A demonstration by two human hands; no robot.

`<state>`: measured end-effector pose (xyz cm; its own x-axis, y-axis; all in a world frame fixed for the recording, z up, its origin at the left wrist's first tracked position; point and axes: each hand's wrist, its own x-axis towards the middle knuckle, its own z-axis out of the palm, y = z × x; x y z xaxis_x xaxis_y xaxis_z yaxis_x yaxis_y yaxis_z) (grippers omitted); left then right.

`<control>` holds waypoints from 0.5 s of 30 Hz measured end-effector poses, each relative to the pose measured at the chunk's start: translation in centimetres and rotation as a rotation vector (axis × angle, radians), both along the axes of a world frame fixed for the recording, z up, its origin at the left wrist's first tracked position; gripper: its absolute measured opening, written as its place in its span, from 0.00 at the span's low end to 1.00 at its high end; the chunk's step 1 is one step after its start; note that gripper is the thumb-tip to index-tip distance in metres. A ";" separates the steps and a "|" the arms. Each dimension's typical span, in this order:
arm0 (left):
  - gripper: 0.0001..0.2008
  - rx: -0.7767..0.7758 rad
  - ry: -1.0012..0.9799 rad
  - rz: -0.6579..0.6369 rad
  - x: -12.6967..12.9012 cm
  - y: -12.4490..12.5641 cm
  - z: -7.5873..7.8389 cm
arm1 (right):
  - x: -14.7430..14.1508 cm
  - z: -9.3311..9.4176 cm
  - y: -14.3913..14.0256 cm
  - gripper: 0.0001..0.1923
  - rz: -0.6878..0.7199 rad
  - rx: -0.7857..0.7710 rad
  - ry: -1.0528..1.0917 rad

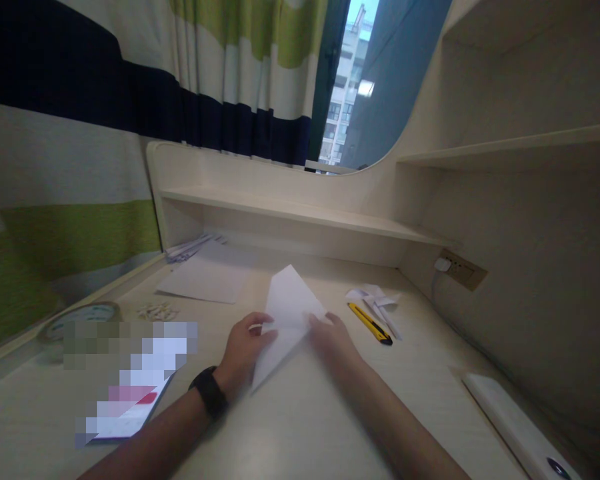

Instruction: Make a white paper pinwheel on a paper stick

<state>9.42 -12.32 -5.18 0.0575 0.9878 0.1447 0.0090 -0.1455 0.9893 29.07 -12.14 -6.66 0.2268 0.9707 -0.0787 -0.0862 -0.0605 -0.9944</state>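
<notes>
A folded sheet of white paper (287, 310) is held between my two hands, just above the desk top. My left hand (247, 343), with a black band on its wrist, pinches the paper's left edge between thumb and fingers. On the right edge, my right hand (330, 333) grips the paper, its thumb on the upper face and its other fingers partly hidden and slightly blurred. One pointed corner of the paper aims away from me and another hangs down near my left wrist.
A yellow box cutter (369, 324) lies right of my hands, beside a folded paper pinwheel (375, 297). Blank sheets (203, 273) sit at the back left. Nearer are a tape roll (83, 317), small pale bits (157, 311) and a partly pixelated phone-like screen (135, 413).
</notes>
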 end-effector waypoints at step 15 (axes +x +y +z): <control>0.29 -0.143 -0.273 -0.110 -0.1 1.0 0.9 | 1.8 2.9 -1.6 0.23 0.342 0.113 -0.123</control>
